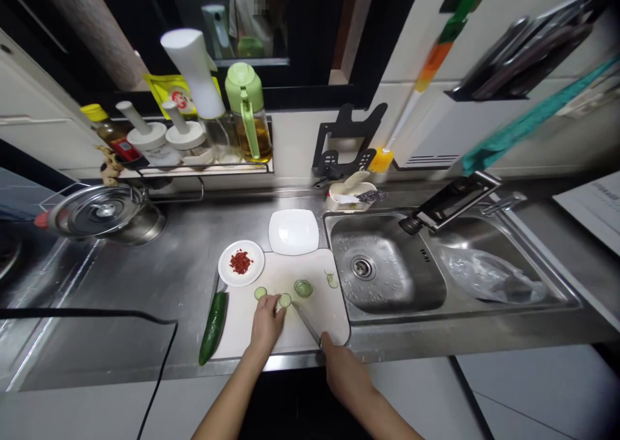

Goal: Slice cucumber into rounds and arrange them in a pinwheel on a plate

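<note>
My right hand (345, 366) grips a knife (307, 322) by its handle, the blade pointing up and left over the white cutting board (242, 336). With its fingers closed, my left hand (267, 324) steadies a cucumber slice (284, 300) beside the knife tip. Another cucumber round (260, 293) lies just above my left fingers. A small pile of slices (303, 289) rests at the board's middle, and thin scraps (331, 279) lie near its right edge. A whole cucumber (213, 329) sits along the left edge.
A white plate of chopped red bits (241, 263) overlaps the board's upper left corner. Behind stands a square white plate (293, 230). To the right is a steel sink (387, 304) with a plastic bag (489, 277); a lidded pot (130, 217) is at left. A black cable (162, 356) crosses the counter.
</note>
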`<move>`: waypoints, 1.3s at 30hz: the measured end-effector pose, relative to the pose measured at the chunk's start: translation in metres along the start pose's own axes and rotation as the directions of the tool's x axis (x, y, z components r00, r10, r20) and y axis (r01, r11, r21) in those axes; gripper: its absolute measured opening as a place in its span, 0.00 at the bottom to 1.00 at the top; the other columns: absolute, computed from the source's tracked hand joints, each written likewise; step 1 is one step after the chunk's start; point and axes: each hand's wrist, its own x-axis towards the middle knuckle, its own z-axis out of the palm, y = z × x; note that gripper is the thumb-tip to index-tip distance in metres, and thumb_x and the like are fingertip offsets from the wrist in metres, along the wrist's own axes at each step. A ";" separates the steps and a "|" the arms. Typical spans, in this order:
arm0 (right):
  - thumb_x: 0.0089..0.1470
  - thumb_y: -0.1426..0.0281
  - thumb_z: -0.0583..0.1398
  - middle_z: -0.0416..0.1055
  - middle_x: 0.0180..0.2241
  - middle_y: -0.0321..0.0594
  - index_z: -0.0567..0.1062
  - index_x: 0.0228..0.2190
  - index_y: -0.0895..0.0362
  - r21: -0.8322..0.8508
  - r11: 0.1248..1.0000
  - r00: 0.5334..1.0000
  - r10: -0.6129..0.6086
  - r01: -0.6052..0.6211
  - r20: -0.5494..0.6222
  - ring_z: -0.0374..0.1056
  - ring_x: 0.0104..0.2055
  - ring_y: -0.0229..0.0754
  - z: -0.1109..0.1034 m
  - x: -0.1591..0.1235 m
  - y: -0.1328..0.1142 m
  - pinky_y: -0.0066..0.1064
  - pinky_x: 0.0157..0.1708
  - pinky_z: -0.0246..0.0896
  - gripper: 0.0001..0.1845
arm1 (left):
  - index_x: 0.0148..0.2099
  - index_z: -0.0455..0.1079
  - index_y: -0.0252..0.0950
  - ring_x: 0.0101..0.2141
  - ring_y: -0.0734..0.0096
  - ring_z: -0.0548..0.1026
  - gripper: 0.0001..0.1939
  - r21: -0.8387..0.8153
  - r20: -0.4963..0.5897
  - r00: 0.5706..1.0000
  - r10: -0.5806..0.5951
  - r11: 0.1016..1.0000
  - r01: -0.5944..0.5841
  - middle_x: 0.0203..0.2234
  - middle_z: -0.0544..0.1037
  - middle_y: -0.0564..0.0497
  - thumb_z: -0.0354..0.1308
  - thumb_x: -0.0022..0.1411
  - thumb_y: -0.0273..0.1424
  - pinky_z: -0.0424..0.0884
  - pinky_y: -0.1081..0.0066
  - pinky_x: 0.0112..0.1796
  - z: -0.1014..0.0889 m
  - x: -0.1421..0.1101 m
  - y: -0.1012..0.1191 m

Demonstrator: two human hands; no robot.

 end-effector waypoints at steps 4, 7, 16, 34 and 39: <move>0.50 0.85 0.46 0.72 0.42 0.56 0.54 0.60 0.64 -0.032 0.999 1.000 -0.025 0.024 -0.017 0.68 0.46 0.47 -0.003 0.006 -0.017 0.31 0.41 0.59 0.35 | 0.46 0.70 0.35 0.33 0.69 0.71 0.16 -0.032 -0.030 1.000 -0.003 0.999 0.002 0.35 0.70 0.48 0.53 0.54 0.26 0.68 0.67 0.40 0.004 -0.002 -0.001; 0.50 0.85 0.46 0.72 0.41 0.56 0.53 0.60 0.65 -0.051 0.998 0.999 -0.037 0.036 -0.026 0.68 0.46 0.49 -0.007 0.009 -0.027 0.33 0.41 0.60 0.34 | 0.45 0.70 0.35 0.34 0.69 0.72 0.15 -0.046 -0.046 0.999 -0.011 0.999 0.008 0.35 0.71 0.48 0.53 0.54 0.26 0.69 0.67 0.40 0.005 -0.001 0.000; 0.51 0.86 0.44 0.72 0.42 0.57 0.53 0.60 0.67 -0.048 0.998 0.998 -0.049 0.048 -0.033 0.68 0.46 0.49 -0.014 0.008 -0.034 0.34 0.43 0.60 0.33 | 0.44 0.70 0.35 0.35 0.68 0.71 0.15 -0.047 -0.042 0.998 -0.055 0.997 0.053 0.36 0.71 0.47 0.54 0.53 0.26 0.68 0.67 0.40 0.004 0.001 0.002; 0.49 0.87 0.43 0.71 0.44 0.58 0.54 0.58 0.69 0.043 0.998 0.999 -0.046 0.046 0.007 0.67 0.48 0.48 -0.014 0.009 -0.038 0.35 0.44 0.59 0.33 | 0.42 0.70 0.35 0.38 0.65 0.70 0.14 -0.014 -0.010 0.996 -0.092 0.996 0.092 0.36 0.70 0.47 0.55 0.51 0.24 0.66 0.66 0.42 0.003 0.006 0.003; 0.48 0.87 0.44 0.70 0.46 0.57 0.54 0.59 0.67 0.034 0.999 0.999 -0.015 0.014 0.031 0.66 0.48 0.47 -0.006 0.000 -0.026 0.33 0.45 0.58 0.35 | 0.39 0.70 0.35 0.36 0.66 0.70 0.10 0.007 -0.018 0.994 -0.109 0.994 0.109 0.34 0.70 0.48 0.54 0.52 0.26 0.66 0.67 0.40 0.000 0.008 0.006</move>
